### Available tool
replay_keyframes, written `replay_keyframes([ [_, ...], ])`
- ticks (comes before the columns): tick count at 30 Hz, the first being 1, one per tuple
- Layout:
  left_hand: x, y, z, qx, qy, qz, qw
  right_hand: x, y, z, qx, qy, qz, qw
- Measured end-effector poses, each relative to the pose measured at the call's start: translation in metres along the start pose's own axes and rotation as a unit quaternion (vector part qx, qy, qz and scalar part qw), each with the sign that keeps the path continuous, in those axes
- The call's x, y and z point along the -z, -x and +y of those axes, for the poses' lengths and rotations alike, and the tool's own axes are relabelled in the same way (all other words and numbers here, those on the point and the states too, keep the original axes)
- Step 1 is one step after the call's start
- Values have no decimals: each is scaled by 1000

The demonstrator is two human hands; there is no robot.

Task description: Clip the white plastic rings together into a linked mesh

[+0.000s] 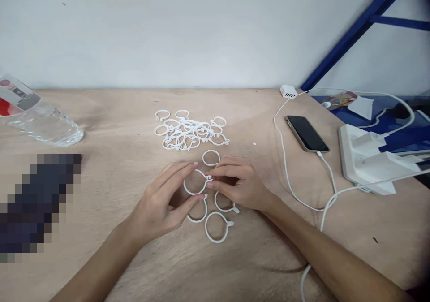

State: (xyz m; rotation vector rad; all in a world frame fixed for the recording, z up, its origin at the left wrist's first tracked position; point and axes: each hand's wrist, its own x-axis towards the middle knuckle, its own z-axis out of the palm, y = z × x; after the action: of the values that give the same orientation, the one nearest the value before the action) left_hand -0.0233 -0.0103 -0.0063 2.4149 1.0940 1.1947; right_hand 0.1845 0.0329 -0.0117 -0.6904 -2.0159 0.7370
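Note:
Between my hands is a white plastic curtain ring (pixel 184 187), with its clasp on the right side. My left hand (pixel 164 199) curves around the ring's left side, thumb below and fingers above. My right hand (pixel 240 181) pinches the clasp between thumb and fingertips. Below them on the table lie several more rings, one of them a ring (pixel 206 230) with its clasp pointing right. Another ring (pixel 203 162) lies just above my right fingers. Farther back is a loose pile of white rings (pixel 190 134), overlapping one another.
A clear bottle (pixel 50 122) lies at the left, above a blurred dark patch (pixel 36 203). On the right are a phone (pixel 307 133) on a white cable, a power strip (pixel 349 154) with plugs, and a small white charger (pixel 288 91). A blue metal frame (pixel 349 35) stands behind.

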Motion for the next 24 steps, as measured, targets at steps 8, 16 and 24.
replay_keyframes([
  [8, -1, 4, -4, -29, -23, -19, 999, 0, 1, 0, -31, 6, -19, 999],
  [16, -3, 4, -4, -39, -23, -30, 999, 0, 1, -1, -11, -2, -14, 1000],
  [24, -4, 6, -5, -31, -13, -47, 998, 1, 0, 2, -3, -18, -25, 1000],
])
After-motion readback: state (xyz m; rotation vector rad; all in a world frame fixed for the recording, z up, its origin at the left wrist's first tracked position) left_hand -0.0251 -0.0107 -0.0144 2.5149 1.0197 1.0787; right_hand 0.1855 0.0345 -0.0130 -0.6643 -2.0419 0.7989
